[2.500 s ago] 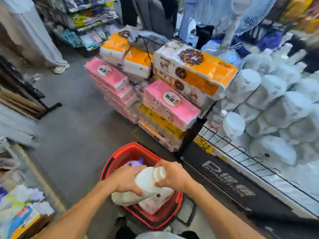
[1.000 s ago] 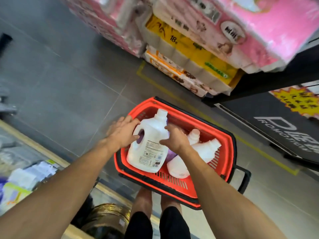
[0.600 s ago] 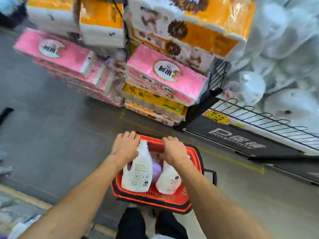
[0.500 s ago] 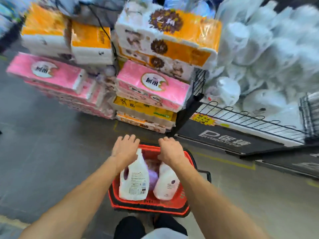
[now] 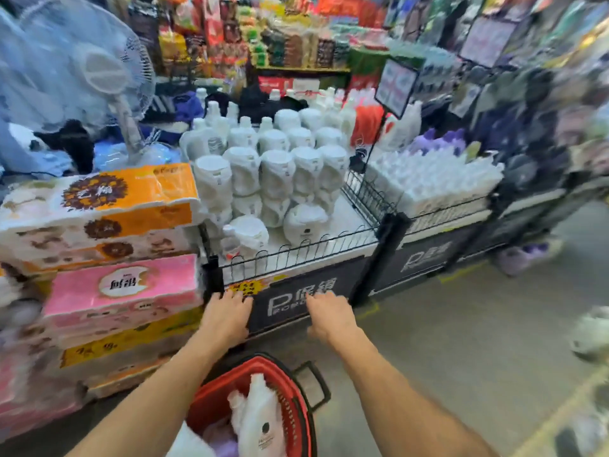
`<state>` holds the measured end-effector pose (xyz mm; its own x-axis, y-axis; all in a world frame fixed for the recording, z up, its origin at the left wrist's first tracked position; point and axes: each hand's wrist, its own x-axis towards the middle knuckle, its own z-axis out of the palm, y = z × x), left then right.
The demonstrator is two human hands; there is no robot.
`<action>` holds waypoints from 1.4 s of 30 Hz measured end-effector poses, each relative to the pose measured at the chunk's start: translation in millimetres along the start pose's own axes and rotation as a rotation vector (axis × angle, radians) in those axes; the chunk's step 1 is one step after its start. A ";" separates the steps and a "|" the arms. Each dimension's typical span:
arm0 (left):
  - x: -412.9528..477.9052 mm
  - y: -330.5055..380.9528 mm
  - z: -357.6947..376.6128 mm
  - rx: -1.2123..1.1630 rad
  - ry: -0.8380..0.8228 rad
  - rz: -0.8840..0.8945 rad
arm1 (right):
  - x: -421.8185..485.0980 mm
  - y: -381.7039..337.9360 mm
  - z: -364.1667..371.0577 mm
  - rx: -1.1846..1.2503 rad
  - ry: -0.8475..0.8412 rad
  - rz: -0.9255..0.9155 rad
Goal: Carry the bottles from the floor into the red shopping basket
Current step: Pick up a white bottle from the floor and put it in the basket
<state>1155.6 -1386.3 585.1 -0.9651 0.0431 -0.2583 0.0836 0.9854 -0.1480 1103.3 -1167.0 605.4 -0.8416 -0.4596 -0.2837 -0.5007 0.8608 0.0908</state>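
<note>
Shop floor [image 5: 461, 328]: bottles [image 5: 260, 415] in red basket [image 5: 294, 407] (stand [image 5: 286, 293] lettered "P")

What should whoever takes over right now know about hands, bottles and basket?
Left hand: open, holding nothing.
Right hand: open, holding nothing.
Both are held out forward, above the basket.
Done: at least one white bottle stands in the basket.
Left: no bottle shows on the visible floor; look round for more before reaching.
</note>
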 end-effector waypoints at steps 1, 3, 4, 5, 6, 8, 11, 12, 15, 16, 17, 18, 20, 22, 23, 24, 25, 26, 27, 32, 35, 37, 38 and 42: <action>16.9 25.5 -19.0 0.005 0.018 0.050 | -12.0 30.6 -1.6 0.010 0.012 0.061; 49.4 84.2 -55.7 0.020 0.063 0.155 | -38.7 94.1 0.1 0.034 0.034 0.186; 65.8 114.5 -70.5 0.034 0.087 0.212 | -51.9 124.5 2.4 0.050 0.052 0.243; 81.3 146.1 -85.0 0.054 0.112 0.269 | -64.8 154.0 5.1 0.066 0.067 0.295; 96.0 177.7 -97.9 0.077 0.137 0.323 | -77.2 182.8 8.5 0.086 0.068 0.343; 121.5 241.4 -122.2 0.097 0.180 0.416 | -103.0 238.7 15.5 0.120 0.051 0.431; 152.7 333.2 -155.6 0.103 0.250 0.551 | -142.7 322.7 25.3 0.133 0.046 0.555; 162.5 360.6 -164.1 0.102 0.268 0.590 | -154.8 348.6 27.1 0.140 0.049 0.593; 189.5 425.3 -179.4 0.108 0.297 0.664 | -181.3 413.1 31.2 0.178 0.076 0.677; 199.1 443.6 -179.7 0.124 0.299 0.677 | -188.1 431.1 33.7 0.192 0.080 0.699; 207.8 459.8 -178.9 0.141 0.296 0.688 | -193.6 446.7 35.6 0.201 0.076 0.721; 216.4 477.6 -179.0 0.157 0.281 0.707 | -199.6 462.9 39.0 0.212 0.072 0.748; 234.9 510.1 -183.4 0.208 0.242 0.750 | -209.2 492.3 46.7 0.245 0.067 0.800; 254.3 542.1 -191.8 0.226 0.230 0.789 | -217.4 520.0 52.5 0.263 0.050 0.849; 264.5 558.5 -196.7 0.223 0.226 0.810 | -221.0 534.0 54.6 0.271 0.034 0.874; 274.4 575.1 -202.9 0.218 0.220 0.836 | -223.5 549.5 56.6 0.273 0.021 0.898; 285.7 592.1 -210.3 0.213 0.217 0.866 | -225.1 566.5 56.8 0.273 0.013 0.923; 297.7 609.3 -219.0 0.209 0.223 0.899 | -226.2 584.5 56.2 0.268 0.012 0.948; 309.3 625.2 -229.1 0.203 0.237 0.927 | -227.7 602.8 54.2 0.262 0.018 0.972; 385.9 686.5 -273.4 0.204 0.298 0.977 | -239.8 690.7 38.7 0.237 0.044 1.126; 433.8 723.8 -298.2 0.215 0.320 0.975 | -244.0 739.5 36.3 0.276 0.025 1.221; 455.8 755.4 -315.3 0.223 0.317 1.012 | -245.2 770.9 36.1 0.311 0.023 1.278; 465.5 772.6 -323.4 0.227 0.318 1.039 | -245.2 786.6 36.4 0.330 0.026 1.303; 504.4 850.1 -346.3 0.230 0.353 1.119 | -246.2 856.1 42.9 0.404 0.038 1.376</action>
<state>654.0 -469.9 659.6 -0.3402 0.9368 -0.0817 0.9288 0.3212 -0.1846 890.5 -307.5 712.0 -0.6089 0.7751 -0.1688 0.7871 0.6167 -0.0074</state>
